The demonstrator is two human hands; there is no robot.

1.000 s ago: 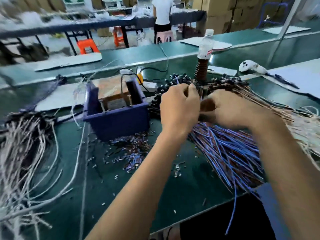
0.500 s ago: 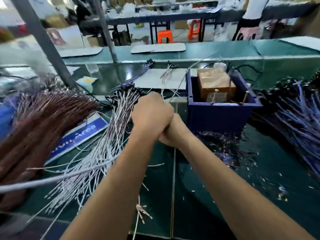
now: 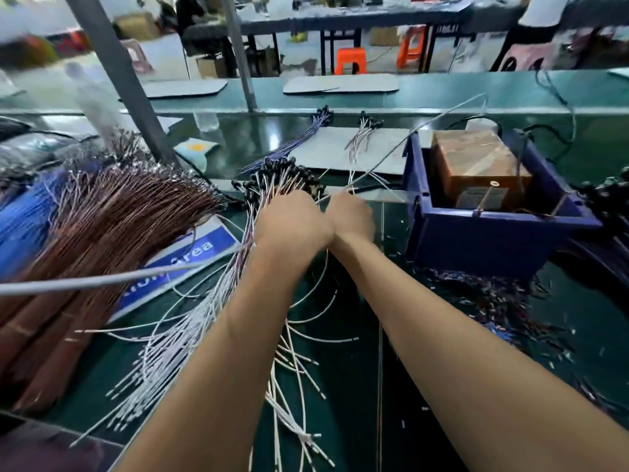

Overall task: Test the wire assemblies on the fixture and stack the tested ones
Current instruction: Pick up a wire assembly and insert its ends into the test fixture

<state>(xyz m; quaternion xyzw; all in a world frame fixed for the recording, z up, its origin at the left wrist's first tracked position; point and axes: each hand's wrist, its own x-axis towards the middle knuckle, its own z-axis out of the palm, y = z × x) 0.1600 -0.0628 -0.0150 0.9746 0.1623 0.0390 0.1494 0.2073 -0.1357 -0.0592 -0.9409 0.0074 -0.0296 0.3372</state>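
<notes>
Both hands meet over the white wire pile [image 3: 190, 338] on the bench [image 3: 340, 386], left of the blue fixture box [image 3: 490, 233]. Left hand [image 3: 292, 221] and right hand [image 3: 350, 218] show backs only; fingers hidden, grip can't be told. Likely stacking tested wires.

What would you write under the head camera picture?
Two hands meet over white wires beside a blue bin.

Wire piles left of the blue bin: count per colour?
Brown wire pile: 1
Blue wire pile: 1
White wire piles: 2, the large one and a small rear bunch
Purple wire bunch: 1
Total: 5
</notes>
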